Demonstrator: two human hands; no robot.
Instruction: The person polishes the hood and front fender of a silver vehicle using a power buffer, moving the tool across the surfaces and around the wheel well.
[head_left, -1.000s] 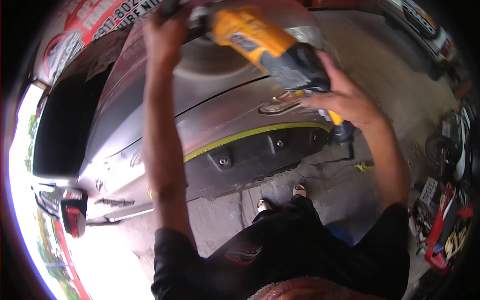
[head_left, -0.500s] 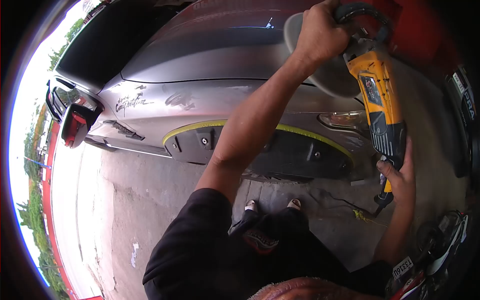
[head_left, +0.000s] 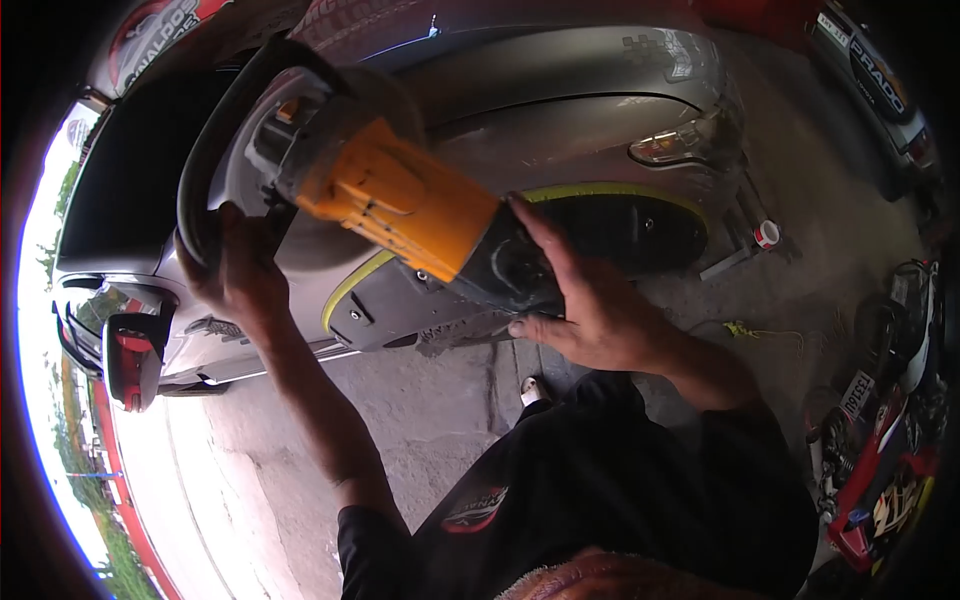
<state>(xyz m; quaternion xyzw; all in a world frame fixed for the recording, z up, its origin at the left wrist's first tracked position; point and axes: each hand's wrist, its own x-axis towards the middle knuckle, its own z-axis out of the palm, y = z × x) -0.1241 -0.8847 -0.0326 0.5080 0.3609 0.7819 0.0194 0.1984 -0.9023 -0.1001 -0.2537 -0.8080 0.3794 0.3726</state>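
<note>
The fingers of my left hand point(head_left: 240, 285) are curled around the lower end of the black loop handle point(head_left: 192, 190) of a polisher point(head_left: 400, 205). The fingers of my right hand point(head_left: 610, 320) are clasped on its black rear body, with the thumb apart from the forefinger, one on each side. The polisher has an orange-yellow middle and slants across the view from upper left to lower right, in front of the side of a silver-grey car point(head_left: 540, 75). Its round pad point(head_left: 320, 245) is blurred; I cannot tell whether it touches the paint.

Beyond the polisher, yellow tape point(head_left: 620, 190) edges the car's wheel arch, around a dark panel point(head_left: 610, 235) with bolts in it. The headlight point(head_left: 665, 148) is above the arch, toward the right, and the side mirror point(head_left: 130, 362) juts out at the far left.

On the concrete floor point(head_left: 430, 410), a red and white container point(head_left: 766, 234) is near the front of the car, with yellow string point(head_left: 740, 328) farther toward me. One of my shoes point(head_left: 533, 388) shows below the car. A red motorcycle point(head_left: 870, 480) is at the right, and a vehicle marked PRADO point(head_left: 880, 85) is at the upper right.
</note>
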